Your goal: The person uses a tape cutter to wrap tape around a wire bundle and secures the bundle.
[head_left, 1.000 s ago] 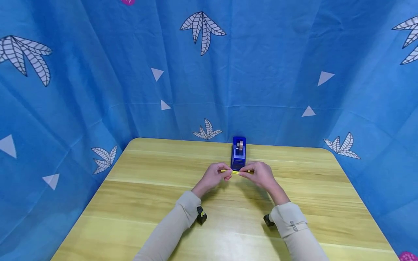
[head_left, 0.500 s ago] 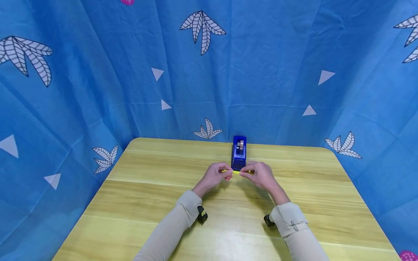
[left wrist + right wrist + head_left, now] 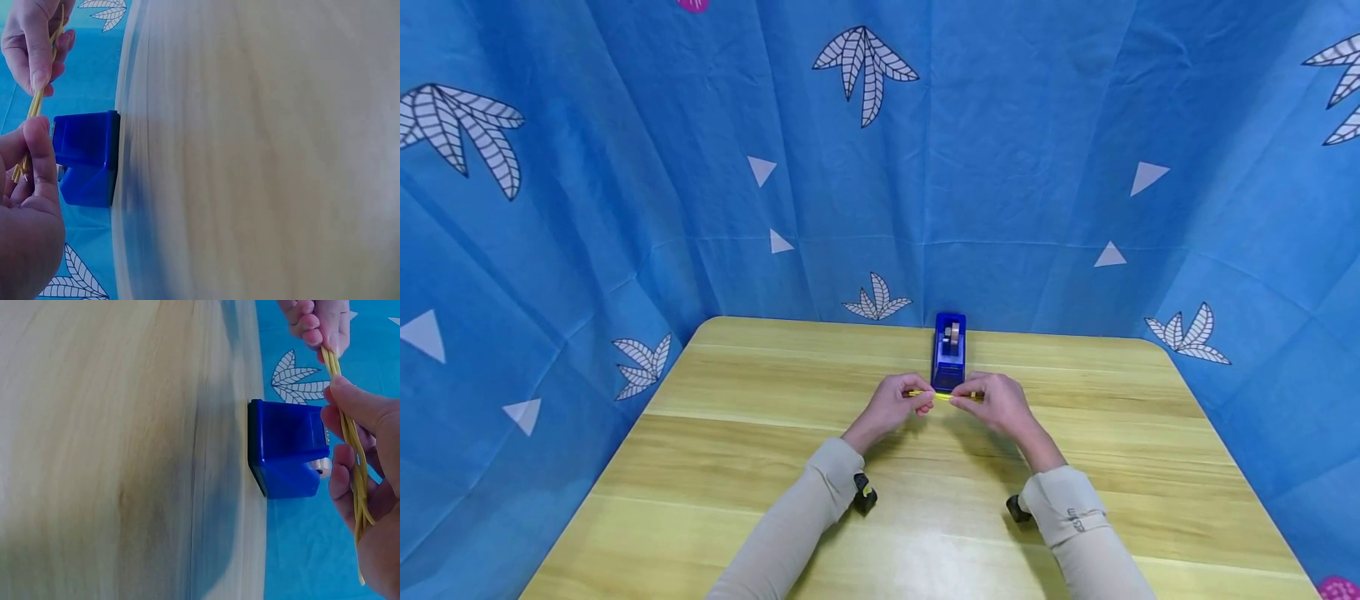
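A bundle of thin yellow strands (image 3: 943, 397) stretches straight between the two hands, above the table. My left hand (image 3: 891, 407) pinches one end between thumb and fingers; short strand ends stick out past its grip in the left wrist view. On the other side my right hand (image 3: 1000, 402) pinches the bundle near its middle. From there the longer loose strands (image 3: 359, 487) trail along the palm in the right wrist view. Just beyond the hands stands a blue tape dispenser (image 3: 949, 362) with a small tape roll (image 3: 953, 335) in it.
The wooden table (image 3: 760, 467) has its far edge just behind the tape dispenser. A blue curtain (image 3: 1022, 167) with leaf and triangle prints hangs behind and on both sides. Black wrist cameras (image 3: 864, 495) sit at the cuffs.
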The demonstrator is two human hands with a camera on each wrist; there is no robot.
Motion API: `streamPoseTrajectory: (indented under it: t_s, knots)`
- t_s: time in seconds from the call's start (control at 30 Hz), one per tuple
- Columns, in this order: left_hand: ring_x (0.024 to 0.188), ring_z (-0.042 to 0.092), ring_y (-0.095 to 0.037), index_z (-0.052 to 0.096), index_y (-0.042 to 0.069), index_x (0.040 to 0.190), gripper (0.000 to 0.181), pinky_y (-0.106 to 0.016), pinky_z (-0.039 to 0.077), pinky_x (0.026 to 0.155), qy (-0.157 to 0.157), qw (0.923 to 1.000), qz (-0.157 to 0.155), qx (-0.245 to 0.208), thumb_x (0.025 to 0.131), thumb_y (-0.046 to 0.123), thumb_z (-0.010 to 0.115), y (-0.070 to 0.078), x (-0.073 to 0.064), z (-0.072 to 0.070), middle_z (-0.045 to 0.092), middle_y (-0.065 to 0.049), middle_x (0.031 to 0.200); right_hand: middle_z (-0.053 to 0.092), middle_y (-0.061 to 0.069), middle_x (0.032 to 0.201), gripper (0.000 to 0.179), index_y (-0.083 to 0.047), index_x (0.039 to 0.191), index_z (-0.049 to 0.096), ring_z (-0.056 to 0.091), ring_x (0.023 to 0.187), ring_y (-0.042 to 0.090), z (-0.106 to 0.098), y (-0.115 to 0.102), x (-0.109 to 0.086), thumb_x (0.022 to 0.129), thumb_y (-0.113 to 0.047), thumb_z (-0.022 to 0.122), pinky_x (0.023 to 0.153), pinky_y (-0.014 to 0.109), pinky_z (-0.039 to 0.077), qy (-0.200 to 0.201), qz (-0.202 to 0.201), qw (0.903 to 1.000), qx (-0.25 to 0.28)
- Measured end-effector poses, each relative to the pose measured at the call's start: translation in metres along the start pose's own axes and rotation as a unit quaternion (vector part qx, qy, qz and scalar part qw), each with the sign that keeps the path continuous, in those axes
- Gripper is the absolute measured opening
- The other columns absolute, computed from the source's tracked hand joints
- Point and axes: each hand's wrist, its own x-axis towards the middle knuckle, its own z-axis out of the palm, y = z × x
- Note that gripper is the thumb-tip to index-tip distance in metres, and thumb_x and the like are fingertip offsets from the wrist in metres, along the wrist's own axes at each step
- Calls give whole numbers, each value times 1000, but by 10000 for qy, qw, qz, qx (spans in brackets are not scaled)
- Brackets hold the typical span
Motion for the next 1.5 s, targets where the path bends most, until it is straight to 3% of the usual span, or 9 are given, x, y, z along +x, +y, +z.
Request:
streamPoseTrajectory:
  t_s: [0.5, 0.9, 1.07, 1.5]
  knots:
    - [76, 68, -19, 75, 4, 99, 10, -32, 62, 73, 39, 9999, -97, 102, 101, 11, 68, -1, -1, -3, 72, -4, 86, 78, -5, 96, 9, -22, 97, 83, 62, 78, 9, -4, -2, -2, 94, -29, 78, 71, 33, 52, -268, 268, 9992, 152]
    - [74, 68, -18, 75, 6, 99, 9, -31, 61, 72, 115, 9998, -158, 34, 100, 12, 68, -4, -3, -9, 73, -4, 86, 79, -4, 97, 9, -22, 96, 84, 66, 82, 12, -10, 6, -6, 93, -29, 79, 74, 35, 54, -213, 133, 9996, 110]
    - [74, 69, -18, 75, 5, 99, 10, -30, 62, 72, 165, 9997, -203, 37, 100, 12, 69, -4, -5, -11, 73, -5, 86, 79, -3, 100, 10, -21, 97, 84, 68, 85, 13, -13, 8, -9, 93, -29, 79, 77, 35, 57, -235, 288, 9992, 120]
    - [77, 69, -20, 74, 6, 100, 8, -29, 62, 73, 262, 9994, -207, 112, 100, 12, 69, -4, -7, -20, 72, -5, 87, 79, 3, 104, 13, -15, 105, 82, 71, 97, 23, -18, 19, -18, 93, -20, 78, 84, 38, 60, -73, 431, 9959, 788]
